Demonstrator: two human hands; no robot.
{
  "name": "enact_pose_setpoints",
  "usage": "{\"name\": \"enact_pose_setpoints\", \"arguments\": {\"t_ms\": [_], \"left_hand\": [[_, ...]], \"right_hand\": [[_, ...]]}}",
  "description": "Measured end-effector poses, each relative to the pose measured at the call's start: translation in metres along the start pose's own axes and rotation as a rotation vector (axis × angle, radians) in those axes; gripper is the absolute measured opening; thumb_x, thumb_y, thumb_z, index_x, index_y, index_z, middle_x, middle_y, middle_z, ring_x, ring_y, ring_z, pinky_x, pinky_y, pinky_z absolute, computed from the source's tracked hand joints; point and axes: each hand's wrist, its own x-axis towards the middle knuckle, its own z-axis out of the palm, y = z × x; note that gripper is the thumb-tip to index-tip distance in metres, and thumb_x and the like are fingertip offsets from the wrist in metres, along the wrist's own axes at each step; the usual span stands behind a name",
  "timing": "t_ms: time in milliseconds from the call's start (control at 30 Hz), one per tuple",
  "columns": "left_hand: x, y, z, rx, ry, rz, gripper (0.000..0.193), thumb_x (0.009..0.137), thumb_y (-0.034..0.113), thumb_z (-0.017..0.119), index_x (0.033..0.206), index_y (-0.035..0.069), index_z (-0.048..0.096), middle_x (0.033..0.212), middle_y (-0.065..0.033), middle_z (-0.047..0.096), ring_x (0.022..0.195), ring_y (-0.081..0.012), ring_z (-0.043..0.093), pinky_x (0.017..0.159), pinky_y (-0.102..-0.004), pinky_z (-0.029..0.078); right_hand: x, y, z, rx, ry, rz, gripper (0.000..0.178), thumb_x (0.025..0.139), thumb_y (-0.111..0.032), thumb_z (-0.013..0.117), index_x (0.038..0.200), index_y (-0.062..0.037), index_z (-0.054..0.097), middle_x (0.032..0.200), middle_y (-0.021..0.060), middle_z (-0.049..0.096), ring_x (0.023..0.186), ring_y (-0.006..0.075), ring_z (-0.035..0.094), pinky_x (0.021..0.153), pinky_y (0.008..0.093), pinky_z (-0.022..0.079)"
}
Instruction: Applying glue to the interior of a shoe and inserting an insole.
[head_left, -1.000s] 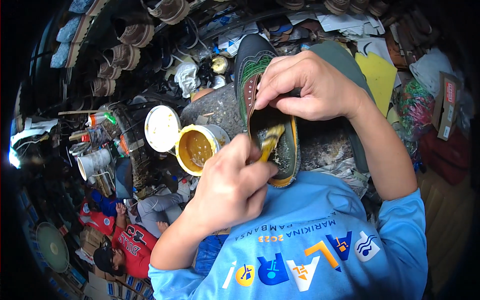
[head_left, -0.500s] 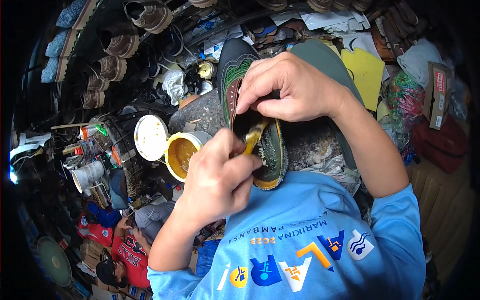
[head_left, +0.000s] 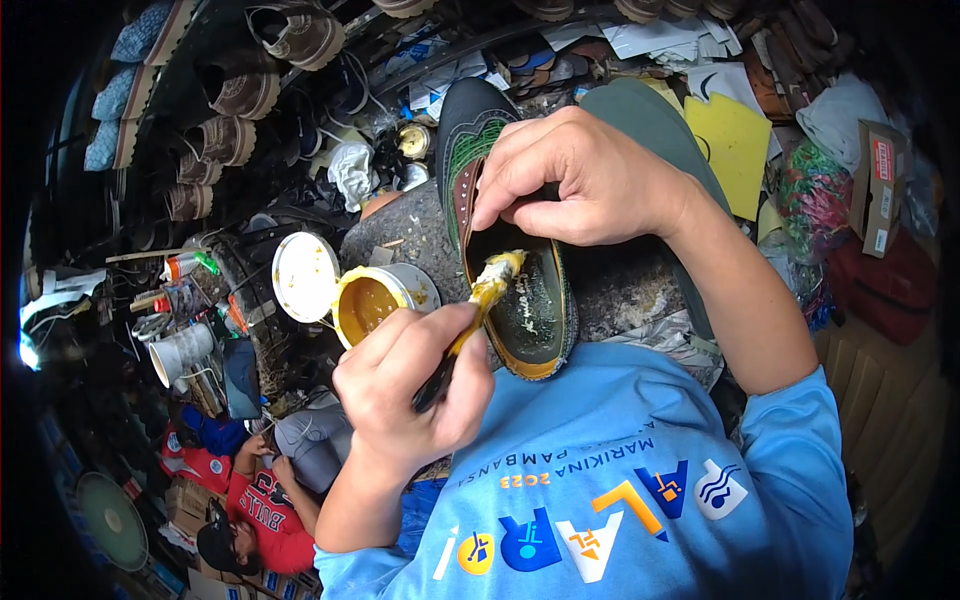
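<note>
My left hand [head_left: 415, 385] is closed around a small brush [head_left: 490, 285], its bristles coated with a whitish-yellow paste. The bristles are over the opening of a shoe [head_left: 455, 120], whose upper is black, green and brown. A wet smear shows on the dark insole [head_left: 537, 305] near the heel. My right hand [head_left: 590, 175] pinches the edge of the shoe's opening, with thumb and fingers closed on it. Left of the shoe stands an open tub [head_left: 372, 305] of yellow-brown paste, its white lid [head_left: 304, 276] tipped back beside it.
A long dark green shoe-shaped piece [head_left: 640, 120] lies under my right wrist. Beyond it is a yellow sheet [head_left: 735, 145]. Brown shoes [head_left: 235, 85] line a rack at the far left. A white mug-like container [head_left: 182, 355] and a seated person in red [head_left: 265, 510] are at left.
My left hand has drawn back down and left, bringing the brush partly out of the shoe and uncovering more insole. My right hand keeps its pinch on the opening.
</note>
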Motion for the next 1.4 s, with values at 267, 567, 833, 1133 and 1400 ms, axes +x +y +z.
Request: {"name": "enact_pose_setpoints", "arguments": {"t_ms": [267,567,833,1133,1400], "left_hand": [[-0.004,0.005,0.037,-0.084,0.083,-0.092,0.009,0.084,-0.003,0.075,0.092,-0.002,0.073,0.072,-0.0137,0.068,0.057,-0.026,0.066,0.053,-0.0357,0.051],[0.005,0.004,0.032,-0.063,0.034,-0.097,0.008,0.085,-0.004,0.074,0.093,-0.002,0.073,0.072,-0.0144,0.066,0.057,-0.0281,0.064,0.054,-0.0368,0.051],[0.009,0.004,0.022,-0.044,-0.034,-0.07,0.007,0.083,-0.005,0.073,0.089,-0.002,0.072,0.069,-0.0133,0.064,0.058,-0.0279,0.064,0.054,-0.0365,0.051],[0.004,0.007,0.021,0.151,-0.112,-0.033,0.006,0.084,-0.001,0.075,0.09,-0.001,0.071,0.07,-0.0131,0.063,0.055,-0.0279,0.063,0.052,-0.0372,0.05],[0.007,0.011,0.015,0.064,-0.083,-0.084,0.005,0.084,-0.003,0.075,0.089,-0.001,0.072,0.069,-0.0131,0.066,0.055,-0.0274,0.064,0.052,-0.0367,0.052]], "right_hand": [[0.001,-0.002,0.002,0.008,-0.004,0.004,0.029,0.074,0.004,0.068,0.097,-0.0051,0.082,0.094,0.0092,0.079,0.09,0.0268,0.074,0.082,0.0361,0.058],[0.002,0.0,0.004,0.008,0.003,-0.001,0.028,0.074,0.004,0.068,0.096,-0.005,0.082,0.094,0.0098,0.079,0.09,0.027,0.073,0.082,0.036,0.058],[0.0,0.001,0.003,0.016,0.017,0.01,0.028,0.074,0.004,0.067,0.096,-0.0048,0.082,0.094,0.0095,0.079,0.09,0.027,0.073,0.084,0.0362,0.058],[0.002,0.002,0.004,0.012,0.029,-0.019,0.026,0.075,0.002,0.068,0.096,-0.0049,0.082,0.093,0.0103,0.079,0.09,0.0274,0.073,0.083,0.037,0.058],[0.001,0.0,0.006,-0.005,0.038,-0.049,0.028,0.075,0.003,0.067,0.097,-0.0048,0.082,0.092,0.0104,0.079,0.089,0.0272,0.073,0.081,0.0375,0.058]]}}
